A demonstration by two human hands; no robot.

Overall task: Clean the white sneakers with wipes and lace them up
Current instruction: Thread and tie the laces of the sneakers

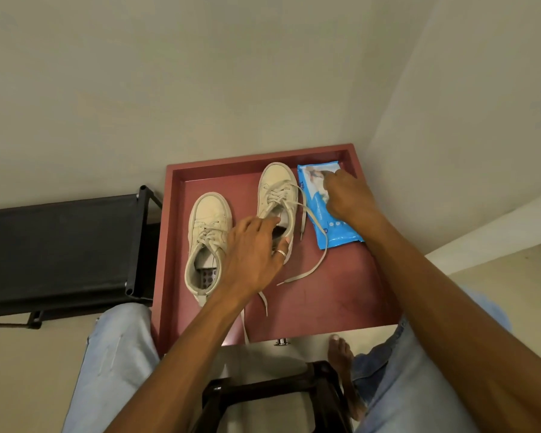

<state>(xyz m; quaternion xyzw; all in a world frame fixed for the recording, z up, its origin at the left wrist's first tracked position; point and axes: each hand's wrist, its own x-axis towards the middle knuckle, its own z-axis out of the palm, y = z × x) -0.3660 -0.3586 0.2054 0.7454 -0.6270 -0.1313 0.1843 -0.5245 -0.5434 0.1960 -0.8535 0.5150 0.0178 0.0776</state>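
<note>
Two white sneakers stand side by side, toes away from me, on a red tray table (175,220). The left sneaker (208,226) is laced. The right sneaker (275,185) has loose laces (317,260) trailing over the tray towards me. My left hand (252,257) grips the right sneaker at its heel collar, with the thumb over the opening and the fingers on the outer side. A blue wipes pack (336,234) lies flat to the right of that sneaker. My right hand (347,198) rests on the pack, its fingertips pinching near the pack's far end.
A black fabric shoe rack (60,245) stands to the left of the tray. A dark stool (263,392) is between my knees, and my bare foot (341,354) is on the floor under the tray's near edge. Walls close off the far side and the right.
</note>
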